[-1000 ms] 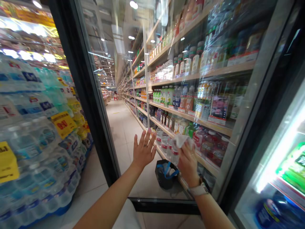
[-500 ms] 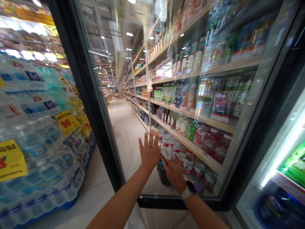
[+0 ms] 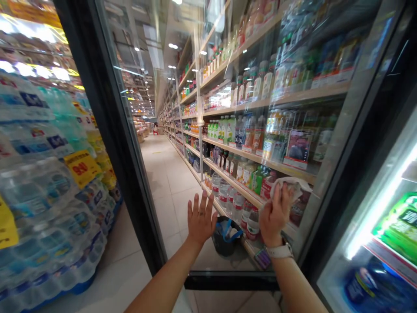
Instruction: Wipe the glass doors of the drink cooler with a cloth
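- Pressing against the tall glass cooler door with a black frame [image 3: 228, 108], a crumpled white cloth [image 3: 291, 188] sits bunched near the door's right edge, in its lower half.
- The cloth's lower part is hidden behind the right hand [image 3: 275, 214]; bottles behind the glass blur under reflections.
- The right hand's grip is closed round the cloth; the left hand [image 3: 200, 218] lies flat, fingers spread, on the glass, holding nothing.

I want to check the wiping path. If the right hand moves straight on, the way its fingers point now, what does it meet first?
The right hand points up along the glass door, pressing a white cloth to it. Only more glass seems to lie ahead.
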Demonstrator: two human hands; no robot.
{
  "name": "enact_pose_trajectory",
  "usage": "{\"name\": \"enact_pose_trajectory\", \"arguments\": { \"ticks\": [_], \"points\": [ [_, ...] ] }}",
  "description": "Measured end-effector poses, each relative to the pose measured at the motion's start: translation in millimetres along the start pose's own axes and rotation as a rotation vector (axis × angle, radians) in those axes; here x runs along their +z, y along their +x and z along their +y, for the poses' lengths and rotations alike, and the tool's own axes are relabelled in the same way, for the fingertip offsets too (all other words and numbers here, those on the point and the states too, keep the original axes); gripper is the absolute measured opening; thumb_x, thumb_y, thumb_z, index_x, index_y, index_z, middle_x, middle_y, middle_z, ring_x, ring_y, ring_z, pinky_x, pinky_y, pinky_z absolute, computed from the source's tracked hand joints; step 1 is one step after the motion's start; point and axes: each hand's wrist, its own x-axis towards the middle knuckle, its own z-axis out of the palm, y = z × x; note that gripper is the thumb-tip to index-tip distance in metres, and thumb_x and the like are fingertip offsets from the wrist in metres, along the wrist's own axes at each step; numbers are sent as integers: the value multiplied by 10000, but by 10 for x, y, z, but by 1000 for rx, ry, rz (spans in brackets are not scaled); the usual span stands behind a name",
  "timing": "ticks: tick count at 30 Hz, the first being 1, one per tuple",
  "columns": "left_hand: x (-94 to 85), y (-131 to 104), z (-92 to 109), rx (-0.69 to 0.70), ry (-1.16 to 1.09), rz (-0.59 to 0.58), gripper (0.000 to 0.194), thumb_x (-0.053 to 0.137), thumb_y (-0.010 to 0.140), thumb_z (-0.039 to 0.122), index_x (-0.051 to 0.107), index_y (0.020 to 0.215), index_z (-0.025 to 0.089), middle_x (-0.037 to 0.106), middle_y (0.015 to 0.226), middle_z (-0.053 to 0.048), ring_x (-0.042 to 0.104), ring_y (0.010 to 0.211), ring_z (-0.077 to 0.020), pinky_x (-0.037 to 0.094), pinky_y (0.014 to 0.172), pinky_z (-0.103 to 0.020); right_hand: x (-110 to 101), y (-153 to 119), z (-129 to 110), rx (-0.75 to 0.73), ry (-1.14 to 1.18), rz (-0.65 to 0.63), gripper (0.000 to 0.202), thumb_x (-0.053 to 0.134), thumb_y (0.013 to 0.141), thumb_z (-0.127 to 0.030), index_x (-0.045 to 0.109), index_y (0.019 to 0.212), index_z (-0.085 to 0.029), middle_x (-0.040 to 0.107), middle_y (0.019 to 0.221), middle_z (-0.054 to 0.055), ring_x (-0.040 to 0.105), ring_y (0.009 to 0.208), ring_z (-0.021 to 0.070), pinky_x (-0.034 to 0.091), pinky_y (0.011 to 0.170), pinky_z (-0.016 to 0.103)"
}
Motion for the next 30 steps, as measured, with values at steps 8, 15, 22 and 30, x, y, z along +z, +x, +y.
{"name": "enact_pose_trajectory", "arguments": {
  "ticks": [8,15,22,30],
  "points": [
    [44,-22,-56,23,25,20,685,466,921,235,180,1541,180,309,1550,-137,177,1478,-257,127,1225,-475,205,-875,-635,-375,113,-359,631,382,902,-61,354,1503,-250,705,1146,70,636,1076,203,320,1156,449],
    [12,9,-88,38,21,21,686,473,924,210,174,1541,179,255,1571,-117,112,1490,-256,154,1221,-478,42,-624,-281,-463,67,-394,571,402,878,-27,515,1395,-241,659,1257,71,523,1281,191,280,1185,411],
    [-106,225,356,26,-138,42,693,526,919,212,209,1535,194,229,1580,-97,127,1494,-238,55,1230,-474,-260,35,488,72,-95,-92,603,304,964,-178,192,1554,-226,368,1544,138,284,1456,296,222,1166,637],
    [240,780,1016,177,-263,25,638,475,945,280,225,1532,238,359,1534,-64,150,1494,-210,8,1235,-464,-74,-243,303,87,-61,-132,588,327,990,-223,172,1556,-238,388,1528,134,337,1426,275,352,1127,560]
  ]
}}
